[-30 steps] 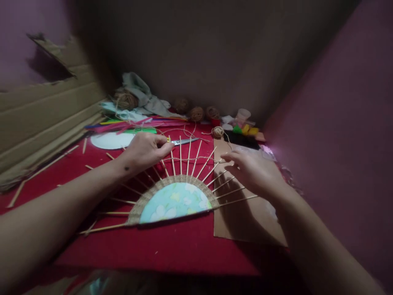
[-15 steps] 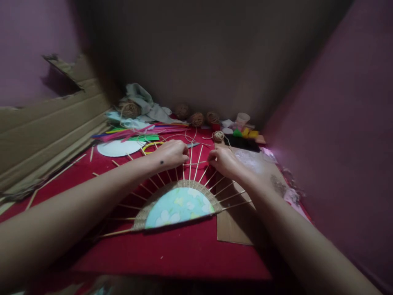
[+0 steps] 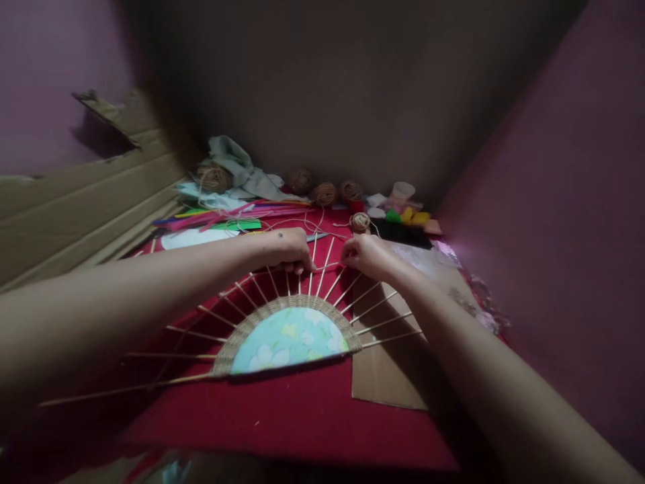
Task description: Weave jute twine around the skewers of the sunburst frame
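A half-round woven piece (image 3: 289,341) lies on the red cloth, its middle covered in light blue flowered fabric and edged by a band of woven twine (image 3: 229,346). Thin wooden sticks (image 3: 332,282) fan out from the band. Between my hands a length of twine (image 3: 326,267) stretches across the upper sticks. My left hand (image 3: 295,249) is closed near the stick tips at the top, its fingers curled down on the twine. My right hand (image 3: 365,255) pinches the twine a little to the right, thumb and finger together.
Red cloth (image 3: 302,417) covers the table. A cardboard sheet (image 3: 388,376) lies under the right side. Behind are twine balls (image 3: 325,193), a smaller ball (image 3: 359,222), pink strips (image 3: 216,218), a white disc (image 3: 196,236), grey cloth (image 3: 236,165) and a clear cup (image 3: 402,193). Cardboard (image 3: 85,208) stands left.
My left hand has shifted slightly right and down, nearer the right hand, and the twine span between them has shortened. The fan piece sits slightly further left in view.
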The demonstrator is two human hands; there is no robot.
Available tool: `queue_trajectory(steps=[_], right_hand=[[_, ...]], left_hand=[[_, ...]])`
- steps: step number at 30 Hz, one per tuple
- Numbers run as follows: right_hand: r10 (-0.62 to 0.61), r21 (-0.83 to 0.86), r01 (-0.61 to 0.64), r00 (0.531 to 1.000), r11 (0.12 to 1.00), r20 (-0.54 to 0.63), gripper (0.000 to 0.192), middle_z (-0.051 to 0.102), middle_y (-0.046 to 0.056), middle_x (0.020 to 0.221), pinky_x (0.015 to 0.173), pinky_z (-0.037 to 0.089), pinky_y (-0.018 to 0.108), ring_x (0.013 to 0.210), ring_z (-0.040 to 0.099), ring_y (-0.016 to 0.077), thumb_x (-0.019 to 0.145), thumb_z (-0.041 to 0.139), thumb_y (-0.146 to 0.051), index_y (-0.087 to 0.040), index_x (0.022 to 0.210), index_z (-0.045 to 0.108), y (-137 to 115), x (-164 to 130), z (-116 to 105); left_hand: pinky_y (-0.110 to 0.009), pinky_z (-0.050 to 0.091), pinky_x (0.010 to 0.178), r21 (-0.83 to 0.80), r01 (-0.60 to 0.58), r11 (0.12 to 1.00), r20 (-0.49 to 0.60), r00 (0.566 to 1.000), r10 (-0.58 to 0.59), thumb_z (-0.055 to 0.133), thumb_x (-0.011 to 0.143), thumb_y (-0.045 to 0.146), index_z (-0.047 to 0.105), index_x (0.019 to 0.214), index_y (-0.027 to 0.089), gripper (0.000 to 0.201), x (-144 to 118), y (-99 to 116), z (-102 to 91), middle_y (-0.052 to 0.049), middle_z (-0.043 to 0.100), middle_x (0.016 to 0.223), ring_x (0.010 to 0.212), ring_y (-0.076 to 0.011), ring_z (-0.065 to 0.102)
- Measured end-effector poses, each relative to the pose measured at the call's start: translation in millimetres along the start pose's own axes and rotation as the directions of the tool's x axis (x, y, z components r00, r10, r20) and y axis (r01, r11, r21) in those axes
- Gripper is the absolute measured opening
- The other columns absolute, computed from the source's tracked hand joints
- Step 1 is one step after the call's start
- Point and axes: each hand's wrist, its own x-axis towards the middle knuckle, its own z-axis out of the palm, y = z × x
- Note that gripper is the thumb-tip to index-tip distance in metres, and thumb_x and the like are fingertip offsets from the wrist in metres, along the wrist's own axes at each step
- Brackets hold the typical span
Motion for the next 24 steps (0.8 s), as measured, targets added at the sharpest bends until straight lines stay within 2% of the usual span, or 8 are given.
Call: queue_trajectory(steps=[4,10,20,24], right_hand=[[0.001,-0.013,0.000,0.999,1.000,0.043,0.010,0.069,0.006,0.070,0.056,0.036,0.024,0.065,0.059,0.0156,0.070,0.065,-0.017,-0.019,0.075,0.073,2,2,-2],[0.017,-0.031,-0.014,0.996,0.999,0.083,0.013,0.065,0.004,0.062,0.052,0.034,0.023,0.060,0.056,0.0129,0.069,0.062,-0.011,-0.017,0.071,0.073,2,6,-15],[0.004,-0.099,-0.004,1.000,0.995,0.001,0.014,0.067,0.005,0.068,0.056,0.036,0.024,0.064,0.057,0.0150,0.070,0.061,-0.011,-0.017,0.072,0.073,3,14,-21],[-0.039,-0.064,0.034,0.996,0.997,-0.080,0.013,0.069,0.005,0.076,0.063,0.039,0.024,0.072,0.060,0.0153,0.075,0.061,-0.015,-0.017,0.078,0.073,10,24,-19]], left_hand=[[-0.026,0.027,0.041,0.016,0.069,0.998,-0.001,0.998,-0.069,0.073,0.061,0.030,0.049,0.038,0.016,0.036,1,8,0.0,0.003,0.040,0.032,0.032,-0.0089,0.034],[-0.025,0.026,0.040,0.009,0.092,0.996,-0.037,0.995,-0.092,0.068,0.058,0.020,0.045,0.037,0.016,0.031,-5,15,2.3,0.004,0.037,0.032,0.034,-0.0085,0.033],[-0.024,0.029,0.041,0.039,0.108,0.993,0.000,0.994,-0.108,0.070,0.053,0.016,0.047,0.036,0.016,0.029,-5,23,-0.3,0.003,0.040,0.033,0.036,-0.0094,0.037],[-0.025,0.033,0.044,0.029,0.089,0.996,0.020,0.996,-0.090,0.066,0.060,0.017,0.044,0.036,0.016,0.032,-8,21,-9.0,0.002,0.042,0.036,0.037,-0.0091,0.037]])
